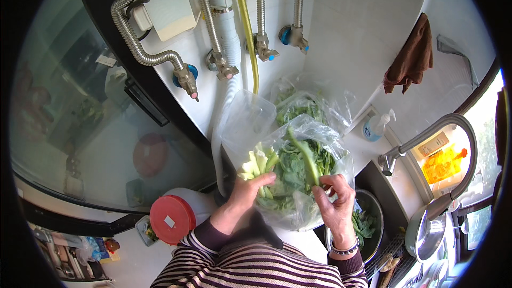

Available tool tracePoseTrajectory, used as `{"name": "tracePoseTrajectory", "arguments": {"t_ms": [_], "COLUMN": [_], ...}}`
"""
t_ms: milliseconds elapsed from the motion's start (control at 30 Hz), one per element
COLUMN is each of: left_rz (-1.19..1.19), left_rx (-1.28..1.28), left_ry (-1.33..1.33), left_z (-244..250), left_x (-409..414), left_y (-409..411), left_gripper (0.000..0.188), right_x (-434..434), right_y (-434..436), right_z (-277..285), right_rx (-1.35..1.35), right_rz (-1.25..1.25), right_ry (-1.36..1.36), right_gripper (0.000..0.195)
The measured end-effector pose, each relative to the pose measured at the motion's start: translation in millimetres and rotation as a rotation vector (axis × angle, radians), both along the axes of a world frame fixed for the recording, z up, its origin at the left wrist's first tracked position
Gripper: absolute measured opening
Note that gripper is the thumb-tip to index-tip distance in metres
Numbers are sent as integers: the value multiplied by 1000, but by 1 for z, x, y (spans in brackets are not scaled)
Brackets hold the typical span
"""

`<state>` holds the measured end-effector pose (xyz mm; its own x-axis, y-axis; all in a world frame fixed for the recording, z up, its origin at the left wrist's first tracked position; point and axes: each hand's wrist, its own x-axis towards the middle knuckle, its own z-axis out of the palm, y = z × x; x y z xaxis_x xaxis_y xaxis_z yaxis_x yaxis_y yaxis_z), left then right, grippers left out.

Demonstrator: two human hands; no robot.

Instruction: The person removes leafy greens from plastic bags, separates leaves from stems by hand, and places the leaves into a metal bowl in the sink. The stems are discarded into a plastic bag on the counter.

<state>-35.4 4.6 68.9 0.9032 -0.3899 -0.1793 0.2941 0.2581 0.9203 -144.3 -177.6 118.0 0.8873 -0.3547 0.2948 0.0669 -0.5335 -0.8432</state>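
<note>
My left hand point(251, 188) is closed around a bunch of pale green leafy-vegetable stalks point(256, 164), their cut ends pointing up. Between the thumb and fingers of my right hand point(337, 200) is the lower end of a long green stalk point(303, 150). Under and between both hands lies an opened clear plastic bag point(344, 156) with dark green leaves point(288, 172) in it. Behind it another clear bag holds more greens point(302, 108). A translucent plastic container point(250, 116) stands beside the bags, at their left.
Shutoff valves and hoses line the wall ahead. On the right are a soap pump bottle point(374, 127), a curved faucet point(400, 152), a metal bowl with greens point(362, 224) and a pot point(426, 234). A red-lidded container point(173, 220) and glass door point(120, 128) are at left.
</note>
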Motion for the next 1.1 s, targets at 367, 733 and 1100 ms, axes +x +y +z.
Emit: {"name": "tracePoseTrajectory", "arguments": {"t_ms": [367, 733, 1100], "left_rz": [7, 0, 92], "left_rx": [-19, -307, -313], "left_ry": [59, 51, 48], "left_z": [1, -24, -28], "left_x": [3, 23, 25], "left_y": [-1, 2, -2], "left_gripper": [31, 41, 43], "right_x": [-1, 10, 19], "right_y": [-11, 23, 20], "right_z": [1, -39, -47], "right_rx": [718, 963, 365], "right_rz": [-113, 134, 526], "right_ry": [-645, -227, -16], "right_gripper": [15, 31, 17]}}
